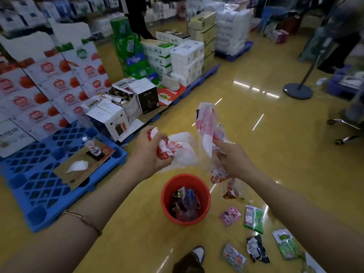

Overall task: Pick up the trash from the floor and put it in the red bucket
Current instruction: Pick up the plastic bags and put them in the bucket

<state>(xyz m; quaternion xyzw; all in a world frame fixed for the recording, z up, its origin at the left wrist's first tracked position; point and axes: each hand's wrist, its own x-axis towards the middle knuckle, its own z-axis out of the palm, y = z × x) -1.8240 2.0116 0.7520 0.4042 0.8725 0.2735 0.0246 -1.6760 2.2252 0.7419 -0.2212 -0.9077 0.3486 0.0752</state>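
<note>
A red bucket [165, 196] stands on the yellow floor below my hands, with several dark wrappers inside. My left hand [149, 148] grips a crumpled white and red plastic bag [177, 148] just above and behind the bucket. My right hand [232, 156] holds a clear plastic wrapper with pink and red print [206, 123]; it stands up above the hand and trails down to the right of the bucket. Several wrappers lie on the floor at the bucket's right: a purple one [230, 215], a green and purple one [254, 218], a black one [257, 249] and a green one [285, 244].
A blue pallet [29, 186] with cardboard and a water bottle [92, 147] lies at the left. Stacked cartons [110, 115] and tissue packs [187, 58] line the back. A sign stand base [297, 91] sits at the far right. My shoe [197, 253] is below the bucket.
</note>
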